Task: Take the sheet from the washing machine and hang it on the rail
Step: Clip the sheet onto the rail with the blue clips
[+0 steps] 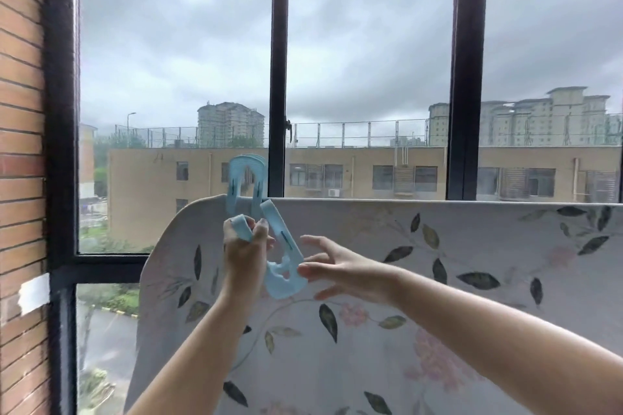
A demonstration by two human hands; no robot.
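The pale sheet [421,280], printed with dark leaves and pink flowers, hangs draped over a rail hidden under its top fold, spanning from centre to the right edge. A large light-blue clip [245,178] sits over the sheet's top edge near its left end. My left hand [244,253] grips the lower handles of that clip. A second light-blue clip [281,256] hangs beside it, between my two hands. My right hand [332,268] is spread open, its fingertips touching this second clip's lower end.
A black-framed window [278,77] stands right behind the sheet, with a handle on the middle post. A brick wall [20,178] closes the left side. Buildings and grey sky lie outside.
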